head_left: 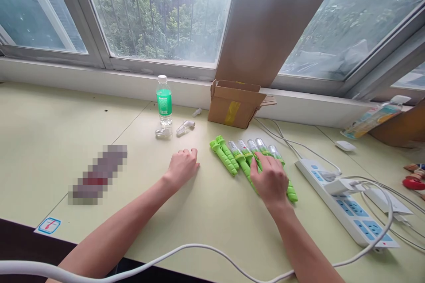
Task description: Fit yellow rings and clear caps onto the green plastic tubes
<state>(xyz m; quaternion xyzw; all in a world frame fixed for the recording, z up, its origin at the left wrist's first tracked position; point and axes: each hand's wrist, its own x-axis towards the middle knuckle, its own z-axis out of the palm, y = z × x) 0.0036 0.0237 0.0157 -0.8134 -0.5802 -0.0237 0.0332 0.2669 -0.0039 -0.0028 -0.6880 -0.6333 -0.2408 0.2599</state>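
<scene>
Several green ribbed tubes with clear caps lie side by side on the table. My right hand is over this row, its fingers curled round one of them; the palm side and part of the grip are hidden. Just left of the row are two green tubes without clear caps. My left hand rests on the table left of these, fingers loosely bent and a little apart, holding nothing. Beyond it lie clear plastic caps, and another clear piece with a bent end.
A water bottle and an open cardboard box stand near the window ledge. On the right lies a power strip with plugs and cables. A white cable crosses the front. A blurred dark object lies left.
</scene>
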